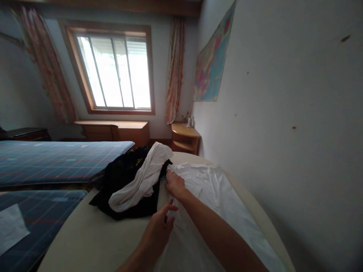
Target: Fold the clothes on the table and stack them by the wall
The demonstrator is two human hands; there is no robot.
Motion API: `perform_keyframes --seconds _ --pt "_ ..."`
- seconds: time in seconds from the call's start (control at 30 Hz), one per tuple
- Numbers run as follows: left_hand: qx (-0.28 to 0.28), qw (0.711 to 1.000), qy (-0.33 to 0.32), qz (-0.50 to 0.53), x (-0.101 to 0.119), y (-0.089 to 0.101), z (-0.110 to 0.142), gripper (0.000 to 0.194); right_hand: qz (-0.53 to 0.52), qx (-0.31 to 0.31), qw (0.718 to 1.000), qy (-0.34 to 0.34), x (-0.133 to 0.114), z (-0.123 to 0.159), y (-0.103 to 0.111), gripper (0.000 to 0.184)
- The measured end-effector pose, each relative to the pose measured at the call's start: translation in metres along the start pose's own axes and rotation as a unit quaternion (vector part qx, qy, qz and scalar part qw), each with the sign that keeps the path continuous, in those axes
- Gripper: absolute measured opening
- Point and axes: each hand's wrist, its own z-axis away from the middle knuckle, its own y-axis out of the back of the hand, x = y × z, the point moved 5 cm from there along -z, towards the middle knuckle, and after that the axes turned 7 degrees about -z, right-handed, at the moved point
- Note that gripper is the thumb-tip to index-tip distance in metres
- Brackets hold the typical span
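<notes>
A white garment [227, 211] lies spread over the right half of a round cream table [93, 241]. At its upper left edge my right hand [176, 184] is closed on the cloth, with the index finger stretched towards the corner. Lower down, my left hand [161, 223] hovers by the garment's left edge, thumb and fingers apart and nothing between them. To the left lies a heap of dark clothing [124, 172], with a crumpled white cloth [141, 181] draped across it. My right forearm hides part of the spread garment.
A plain wall [283, 113] runs close along the table's right side. Beds with blue plaid mattresses [56, 162] stand to the left, one bearing a white paper [13, 228]. Beyond are a wooden desk [133, 130] under the window and a corner shelf [185, 130].
</notes>
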Motion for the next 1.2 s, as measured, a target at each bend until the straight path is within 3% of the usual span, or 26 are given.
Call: perform_keyframes --seconds 0.23,0.43,0.53,0.63,0.73,0.8,0.97,1.07,1.2 --pt "-0.01 0.999 -0.02 0.032 0.029 -0.008 -0.003 0.024 -0.076 0.034 0.996 0.043 0.024 -0.016 0.017 0.056" --pt "-0.03 0.996 -0.04 0.08 0.071 -0.021 -0.01 0.024 -0.124 0.076 0.988 0.049 0.063 -0.026 0.05 0.055" --pt "-0.039 0.992 -0.046 0.114 0.092 -0.036 -0.014 0.023 -0.144 0.084 0.985 0.047 0.09 -0.027 0.065 0.059" --pt "-0.07 0.986 -0.047 0.144 0.103 -0.063 -0.017 0.023 -0.156 0.082 0.984 0.038 0.12 -0.022 0.071 0.064" --pt "-0.142 0.975 -0.034 0.166 0.104 -0.094 -0.016 0.031 -0.162 0.075 0.984 0.025 0.147 -0.01 0.067 0.065" --pt "-0.163 0.974 -0.05 0.147 0.102 -0.103 -0.014 0.039 -0.166 0.072 0.983 0.017 0.161 -0.003 0.063 0.066" --pt "-0.111 0.977 -0.172 -0.063 0.102 -0.095 -0.007 0.053 -0.177 0.081 0.981 0.0 0.176 0.0 0.059 0.066" --pt "-0.138 0.965 -0.182 -0.131 0.095 -0.099 0.0 0.065 -0.164 0.096 0.982 -0.018 0.177 -0.007 0.06 0.059" --pt "-0.165 0.956 -0.192 -0.148 0.091 -0.102 0.002 0.062 -0.115 0.131 0.984 -0.028 0.169 -0.021 0.06 0.048"
